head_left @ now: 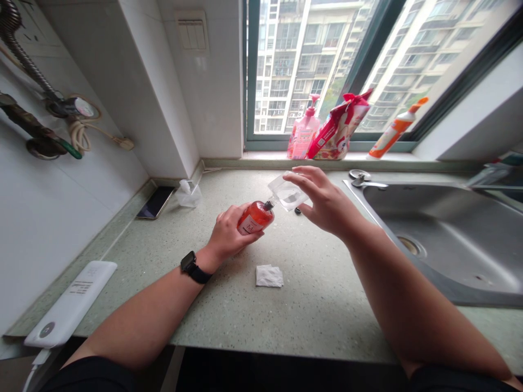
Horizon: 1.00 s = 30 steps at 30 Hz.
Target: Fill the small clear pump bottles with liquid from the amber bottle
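My left hand [231, 234] is wrapped round a red bottle [256, 218] with a pale label; it leans to the right and its dark threaded neck has no cap on it. In my right hand [322, 198] is a clear square-sided bottle [286, 190], tipped so that its mouth meets the red bottle's neck or sits just over it. Whether liquid runs between them I cannot tell. A small black cap [297, 210] lies on the counter below my right fingers. Nearer me is a folded white tissue [269, 276].
A phone [155, 202] and a crumpled clear plastic bag [188, 193] lie at the back left, a white power bank [71, 305] at the left edge. The steel sink [449, 239] is on the right. A pink pump bottle [304, 130], a red bag [341, 128] and an orange-white bottle [396, 130] line the sill.
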Tool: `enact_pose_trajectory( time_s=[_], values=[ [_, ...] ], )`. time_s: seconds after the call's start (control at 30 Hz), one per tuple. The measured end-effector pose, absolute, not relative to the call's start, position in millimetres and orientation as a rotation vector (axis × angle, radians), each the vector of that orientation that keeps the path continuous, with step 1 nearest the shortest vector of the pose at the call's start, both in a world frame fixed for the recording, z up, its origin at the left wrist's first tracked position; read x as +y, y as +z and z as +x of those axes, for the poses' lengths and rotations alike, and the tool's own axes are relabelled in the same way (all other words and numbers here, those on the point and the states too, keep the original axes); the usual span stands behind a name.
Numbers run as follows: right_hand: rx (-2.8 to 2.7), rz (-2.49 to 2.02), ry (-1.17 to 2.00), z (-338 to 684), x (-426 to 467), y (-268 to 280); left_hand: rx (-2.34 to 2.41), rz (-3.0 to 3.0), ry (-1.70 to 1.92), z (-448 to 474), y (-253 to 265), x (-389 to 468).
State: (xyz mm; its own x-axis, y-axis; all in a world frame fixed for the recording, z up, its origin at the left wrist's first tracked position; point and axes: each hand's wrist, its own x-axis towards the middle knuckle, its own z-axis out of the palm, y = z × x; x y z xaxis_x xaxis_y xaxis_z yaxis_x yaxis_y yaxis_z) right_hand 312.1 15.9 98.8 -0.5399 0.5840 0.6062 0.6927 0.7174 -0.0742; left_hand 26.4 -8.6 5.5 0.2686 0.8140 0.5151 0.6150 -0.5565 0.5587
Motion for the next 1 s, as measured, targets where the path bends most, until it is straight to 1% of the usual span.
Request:
enact_pose_trajectory(
  time_s=[0.37, 0.8, 1.0],
  values=[
    [-2.299, -1.018, -0.200, 311.5, 14.8, 97.5, 1.335, 2.292, 1.174, 26.6, 4.2, -8.3],
    [-2.354, -0.926, -0.075, 314.4, 16.8, 94.3, 1.350, 2.296, 1.166, 26.9, 5.1, -8.7],
    [-2.344, -0.910, -0.119, 311.5, 14.9, 94.1, 1.345, 2.292, 1.164, 27.0, 6.8, -9.3]
  ],
)
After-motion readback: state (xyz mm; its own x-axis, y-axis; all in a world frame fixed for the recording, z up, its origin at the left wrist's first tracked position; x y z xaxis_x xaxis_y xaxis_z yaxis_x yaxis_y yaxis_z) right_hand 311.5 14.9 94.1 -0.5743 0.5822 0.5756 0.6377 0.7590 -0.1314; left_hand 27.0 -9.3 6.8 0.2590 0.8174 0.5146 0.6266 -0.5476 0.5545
